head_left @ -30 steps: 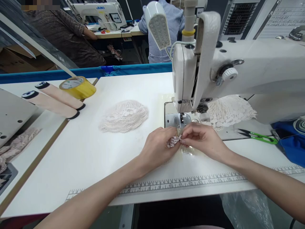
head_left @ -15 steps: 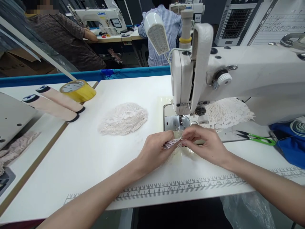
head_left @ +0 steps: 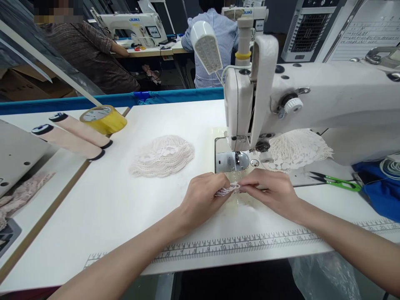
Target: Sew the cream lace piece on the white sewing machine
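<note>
Between my hands, just in front of the needle plate [head_left: 225, 161], is a small white lace piece [head_left: 223, 191]. My left hand [head_left: 204, 198] is closed round its left part, thumb on top. The fingertips of my right hand [head_left: 271, 192] pinch its right end. Both hands are partly hiding the lace. Behind them stands the white sewing machine [head_left: 325, 91], its presser foot [head_left: 237, 158] above the plate. A stack of white lace pieces [head_left: 164, 155] lies to the left, and another lace pile [head_left: 298, 149] lies under the machine arm.
Green thread snips [head_left: 339, 182] and blue cloth [head_left: 379, 191] lie at the right. Two thread cones [head_left: 68, 141] and a yellow tape roll [head_left: 104, 119] are at the left. A printed ruler [head_left: 250, 243] runs along the front edge. Two people sit beyond the table.
My right fingers have straightened and lie flatter on the lace end. The lace between my hands is held more level, and its part that hung below my left hand no longer shows.
</note>
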`<action>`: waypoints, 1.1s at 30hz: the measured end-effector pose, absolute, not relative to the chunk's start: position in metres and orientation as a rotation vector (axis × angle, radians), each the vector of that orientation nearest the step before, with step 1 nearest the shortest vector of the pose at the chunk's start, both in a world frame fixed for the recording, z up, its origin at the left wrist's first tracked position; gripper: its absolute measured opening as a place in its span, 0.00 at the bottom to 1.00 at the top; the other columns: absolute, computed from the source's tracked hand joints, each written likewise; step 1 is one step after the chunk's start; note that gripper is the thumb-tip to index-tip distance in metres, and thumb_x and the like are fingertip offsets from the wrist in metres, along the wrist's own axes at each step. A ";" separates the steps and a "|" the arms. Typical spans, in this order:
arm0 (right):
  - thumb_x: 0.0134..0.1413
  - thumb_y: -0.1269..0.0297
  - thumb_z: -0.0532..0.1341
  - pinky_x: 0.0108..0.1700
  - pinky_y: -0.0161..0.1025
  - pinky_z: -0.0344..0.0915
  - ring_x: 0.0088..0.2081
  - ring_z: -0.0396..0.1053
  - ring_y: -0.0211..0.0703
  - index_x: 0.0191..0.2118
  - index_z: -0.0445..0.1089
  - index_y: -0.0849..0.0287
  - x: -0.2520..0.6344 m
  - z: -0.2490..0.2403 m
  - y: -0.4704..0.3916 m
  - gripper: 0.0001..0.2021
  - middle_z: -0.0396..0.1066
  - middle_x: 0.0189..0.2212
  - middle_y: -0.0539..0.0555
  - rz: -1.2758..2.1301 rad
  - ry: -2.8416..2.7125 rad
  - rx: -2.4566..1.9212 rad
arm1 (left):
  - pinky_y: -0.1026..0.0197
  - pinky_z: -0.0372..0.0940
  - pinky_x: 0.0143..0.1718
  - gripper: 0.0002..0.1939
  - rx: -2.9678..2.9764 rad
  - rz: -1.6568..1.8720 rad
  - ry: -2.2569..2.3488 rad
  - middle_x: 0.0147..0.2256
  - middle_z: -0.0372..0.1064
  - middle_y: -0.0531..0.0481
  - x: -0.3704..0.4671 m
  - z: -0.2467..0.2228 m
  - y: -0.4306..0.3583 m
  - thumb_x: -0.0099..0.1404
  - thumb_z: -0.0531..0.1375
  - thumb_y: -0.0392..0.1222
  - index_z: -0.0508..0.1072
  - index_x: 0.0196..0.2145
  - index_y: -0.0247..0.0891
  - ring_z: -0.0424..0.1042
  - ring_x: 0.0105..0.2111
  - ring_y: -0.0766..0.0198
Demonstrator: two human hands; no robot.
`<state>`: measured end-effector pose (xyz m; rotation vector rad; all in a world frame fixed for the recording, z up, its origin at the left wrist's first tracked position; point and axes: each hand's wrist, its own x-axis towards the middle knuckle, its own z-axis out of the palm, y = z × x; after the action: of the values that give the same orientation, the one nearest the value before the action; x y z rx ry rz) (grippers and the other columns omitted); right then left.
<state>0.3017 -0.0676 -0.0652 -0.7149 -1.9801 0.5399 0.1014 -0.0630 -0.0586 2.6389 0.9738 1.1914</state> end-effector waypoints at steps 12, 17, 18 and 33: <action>0.59 0.67 0.55 0.35 0.42 0.77 0.34 0.77 0.44 0.34 0.77 0.50 0.317 -0.047 -0.075 0.12 0.78 0.33 0.51 0.315 -2.424 -0.717 | 0.68 0.68 0.27 0.12 2.427 1.130 0.863 0.29 0.76 0.54 0.104 -0.049 -0.076 0.63 0.55 0.28 0.74 0.40 0.39 0.73 0.26 0.70; 0.61 0.66 0.56 0.25 0.36 0.69 0.27 0.73 0.38 0.36 0.75 0.55 0.312 -0.059 -0.071 0.09 0.77 0.27 0.51 0.379 -2.265 -0.831 | 0.68 0.64 0.21 0.06 2.093 0.754 1.040 0.26 0.75 0.54 0.108 -0.046 -0.075 0.65 0.59 0.38 0.76 0.32 0.39 0.71 0.22 0.69; 0.61 0.66 0.56 0.25 0.36 0.68 0.27 0.72 0.37 0.36 0.74 0.56 0.310 -0.062 -0.069 0.09 0.76 0.28 0.50 0.437 -2.246 -0.893 | 0.68 0.60 0.18 0.07 2.133 0.689 1.125 0.22 0.73 0.55 0.109 -0.048 -0.074 0.65 0.59 0.39 0.75 0.30 0.39 0.68 0.19 0.69; 0.57 0.68 0.59 0.33 0.37 0.59 0.25 0.65 0.36 0.31 0.74 0.55 0.301 -0.071 -0.046 0.07 0.69 0.21 0.46 0.373 -2.190 -1.352 | 0.50 0.59 0.45 0.14 3.166 0.686 1.220 0.50 0.71 0.44 0.113 -0.064 -0.085 0.65 0.56 0.32 0.71 0.49 0.36 0.70 0.46 0.53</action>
<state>0.3014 -0.0463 -0.0713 -1.3524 -2.1898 0.3726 0.1134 -0.0850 -0.0637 3.1659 1.2199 0.6858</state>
